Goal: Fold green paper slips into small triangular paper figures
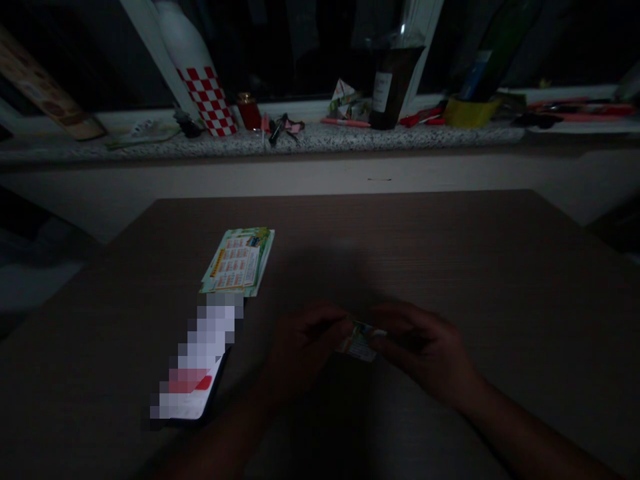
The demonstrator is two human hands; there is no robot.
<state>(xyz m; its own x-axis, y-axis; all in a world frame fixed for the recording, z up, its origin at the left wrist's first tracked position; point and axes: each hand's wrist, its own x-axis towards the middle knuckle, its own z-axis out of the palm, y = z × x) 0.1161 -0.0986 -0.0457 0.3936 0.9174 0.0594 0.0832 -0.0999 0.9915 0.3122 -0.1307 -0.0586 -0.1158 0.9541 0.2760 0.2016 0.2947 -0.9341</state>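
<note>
Between my hands, low over the table's middle, is a small printed paper card (359, 348) with green and white print. My left hand (310, 343) pinches its left side between thumb and fingers. My right hand (430, 350) pinches the upper right edge the same way. Part of the card is covered by my fingers, and the dim light hides whether it is folded. To the left of my hands lies a stack of similar cards (234, 261), printed with calendar-like grids.
A lit phone (200, 367), its screen partly blurred, lies left on the wooden table (425, 247). Behind, the granite windowsill (330, 139) bears a red-checkered white bottle (207, 93), a small red jar (249, 112), a dark drink cup (393, 87), a yellow holder (470, 112) and pens.
</note>
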